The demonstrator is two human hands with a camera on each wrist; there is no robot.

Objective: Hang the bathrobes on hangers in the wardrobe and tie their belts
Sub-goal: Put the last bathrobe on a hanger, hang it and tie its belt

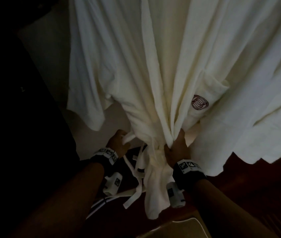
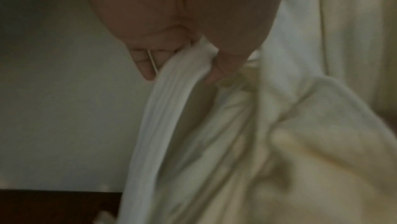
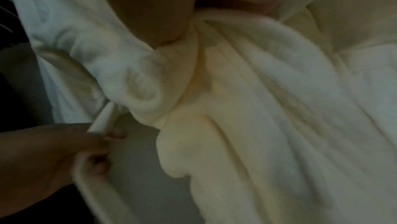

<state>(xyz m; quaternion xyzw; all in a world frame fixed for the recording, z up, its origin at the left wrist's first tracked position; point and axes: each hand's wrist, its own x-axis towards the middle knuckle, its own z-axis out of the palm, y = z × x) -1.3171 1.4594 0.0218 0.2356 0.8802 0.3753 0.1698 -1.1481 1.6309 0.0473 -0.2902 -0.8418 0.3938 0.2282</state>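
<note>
A white bathrobe (image 1: 153, 66) hangs in front of me, gathered at the waist, with a dark red round emblem (image 1: 199, 102) on its pocket. Its hanger is out of view. My left hand (image 1: 119, 140) grips a strip of the white belt (image 1: 127, 137) beside the robe's left edge; the belt's loose ends (image 1: 136, 186) dangle below. In the left wrist view my left hand (image 2: 184, 58) holds the belt (image 2: 163, 117). My right hand (image 1: 176, 148) clutches the bunched robe front at the waist. In the right wrist view my right hand (image 3: 167, 24) squeezes the robe fabric (image 3: 236, 92).
A second white bathrobe (image 1: 256, 83) hangs close on the right. The dark wardrobe side (image 1: 7, 100) stands at the left, a pale back wall (image 1: 88, 146) behind the robe. A dark wooden floor (image 1: 239, 194) and a light-edged box (image 1: 179, 227) lie below.
</note>
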